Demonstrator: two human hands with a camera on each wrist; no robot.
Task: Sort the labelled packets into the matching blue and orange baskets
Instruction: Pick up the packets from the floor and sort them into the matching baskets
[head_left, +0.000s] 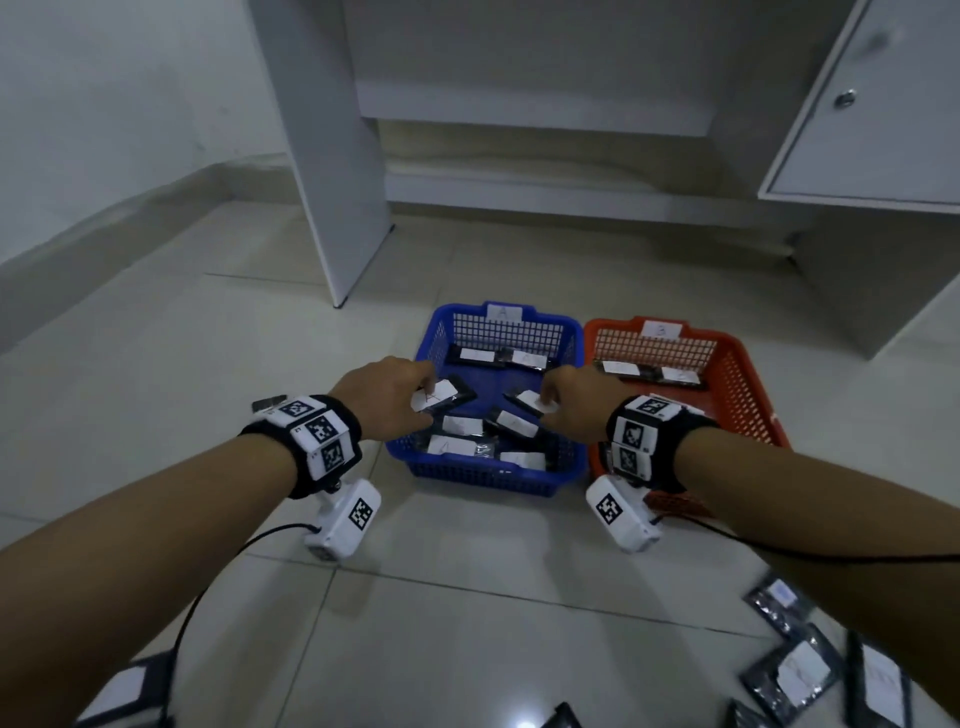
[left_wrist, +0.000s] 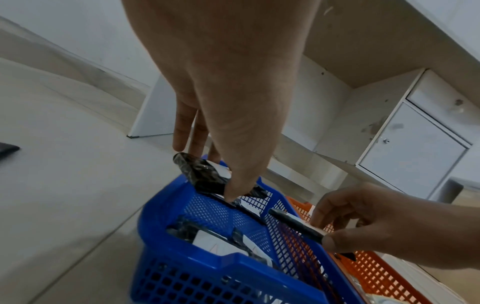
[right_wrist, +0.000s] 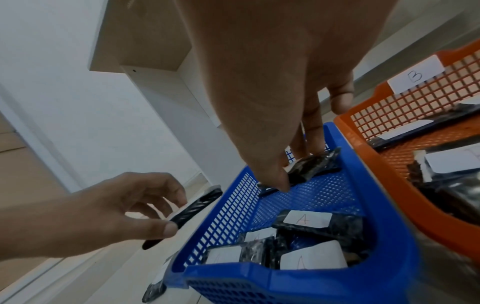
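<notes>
A blue basket (head_left: 483, 480) tagged A and an orange basket (head_left: 737, 384) tagged B stand side by side on the floor, and both hold several black packets with white labels. Above the blue basket's left side, my left hand (head_left: 423, 387) pinches a black packet (head_left: 441, 399) labelled A between thumb and fingers; the left wrist view shows this packet (left_wrist: 205, 176) just above the rim. My right hand (head_left: 548, 402) pinches a second packet (head_left: 525, 400) over the blue basket's right side, seen as a packet (right_wrist: 311, 166) hanging low inside the basket.
Several loose packets (head_left: 795, 670) lie on the tiled floor at the near right, and one packet (head_left: 124, 691) lies at the near left. A white desk panel (head_left: 332, 156) stands behind the baskets on the left. A cabinet (head_left: 872, 104) is at the right.
</notes>
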